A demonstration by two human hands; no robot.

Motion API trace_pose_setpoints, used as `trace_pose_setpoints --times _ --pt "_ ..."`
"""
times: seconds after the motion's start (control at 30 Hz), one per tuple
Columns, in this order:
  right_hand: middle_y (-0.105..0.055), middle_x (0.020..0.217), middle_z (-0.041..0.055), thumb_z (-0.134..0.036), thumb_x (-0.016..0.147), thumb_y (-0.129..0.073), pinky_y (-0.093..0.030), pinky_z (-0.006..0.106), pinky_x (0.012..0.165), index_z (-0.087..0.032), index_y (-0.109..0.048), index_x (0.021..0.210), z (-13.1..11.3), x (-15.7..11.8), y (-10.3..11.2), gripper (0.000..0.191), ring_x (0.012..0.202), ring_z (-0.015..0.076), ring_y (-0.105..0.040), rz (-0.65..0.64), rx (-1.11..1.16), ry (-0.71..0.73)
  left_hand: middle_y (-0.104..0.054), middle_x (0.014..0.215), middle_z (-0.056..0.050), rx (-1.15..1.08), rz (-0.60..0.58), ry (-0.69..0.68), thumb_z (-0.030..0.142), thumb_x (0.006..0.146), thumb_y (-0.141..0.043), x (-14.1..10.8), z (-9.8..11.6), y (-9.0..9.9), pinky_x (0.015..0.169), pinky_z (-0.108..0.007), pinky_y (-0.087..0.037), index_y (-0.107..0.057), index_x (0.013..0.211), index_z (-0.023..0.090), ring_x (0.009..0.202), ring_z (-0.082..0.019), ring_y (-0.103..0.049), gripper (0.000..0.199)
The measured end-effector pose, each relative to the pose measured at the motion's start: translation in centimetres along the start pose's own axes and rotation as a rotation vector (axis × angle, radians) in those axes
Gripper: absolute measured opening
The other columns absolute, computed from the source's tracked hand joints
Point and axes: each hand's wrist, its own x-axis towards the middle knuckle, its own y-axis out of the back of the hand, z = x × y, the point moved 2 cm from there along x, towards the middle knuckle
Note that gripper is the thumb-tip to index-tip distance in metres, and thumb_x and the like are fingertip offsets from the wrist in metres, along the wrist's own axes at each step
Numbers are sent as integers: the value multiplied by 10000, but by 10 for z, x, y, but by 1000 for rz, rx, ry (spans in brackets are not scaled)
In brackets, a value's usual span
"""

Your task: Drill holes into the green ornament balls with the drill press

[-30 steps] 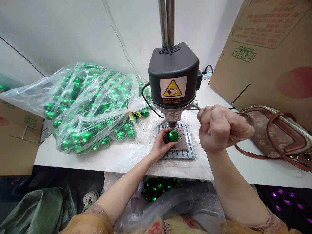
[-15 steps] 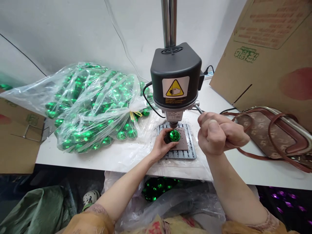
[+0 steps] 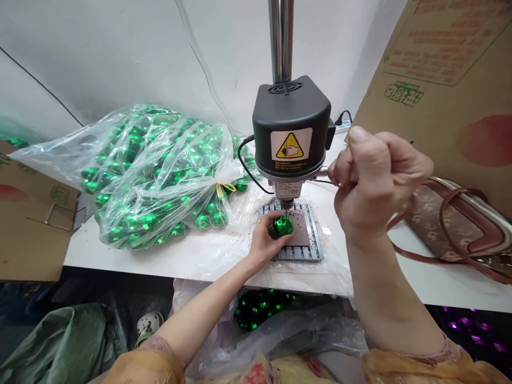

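Observation:
A shiny green faceted ball [image 3: 283, 225] sits under the bit of a small black drill press [image 3: 294, 125]. My left hand [image 3: 267, 237] is closed round the ball's left side, thumb in front and fingers behind, over a brown pad [image 3: 302, 226] on the slotted metal base [image 3: 316, 250]. Dark crumbs lie scattered on the base and around the ball. On the right, my right hand [image 3: 374, 178] is wrapped in a fist round the drill press lever, raised beside the motor housing. Most of the lever is hidden by the fingers.
Left of the press lies a clear plastic bag [image 3: 160, 176] full of green balls. A brown handbag [image 3: 452, 224] and a large cardboard box [image 3: 448, 90] stand at the right. More green balls [image 3: 264, 308] lie in plastic below the table edge.
My right hand has risen with the lever. The bit now shows above the ball, and my left hand has shifted the ball slightly left and tilted it.

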Motion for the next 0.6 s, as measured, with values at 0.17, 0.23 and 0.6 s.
trace_pose_setpoints --times 0.17,0.23,0.6 --pt "-354 403 -53 -236 834 -616 -264 302 412 -212 -362 480 0 6 1 436 381 79 -328 -19 -24 38 -632 1013 -45 259 -595 -132 448 743 -765 -57 31 40 769 -313 -494 -562 1081 227 896 -214 -623 452" --pt "-361 406 -53 -242 838 -611 -272 298 419 -211 -361 483 1 5 2 436 384 77 -335 -19 -38 35 -622 1021 -60 444 -910 -233 485 769 -741 -82 37 55 727 -313 -473 -571 1083 222 866 -224 -615 444" --pt "-374 417 -59 -176 846 -563 -257 255 424 -177 -373 475 -2 0 -1 417 388 35 -354 39 -21 35 -620 911 -84 374 -47 -62 158 836 -617 49 -35 79 970 -426 -439 -630 922 186 981 -266 -563 92"
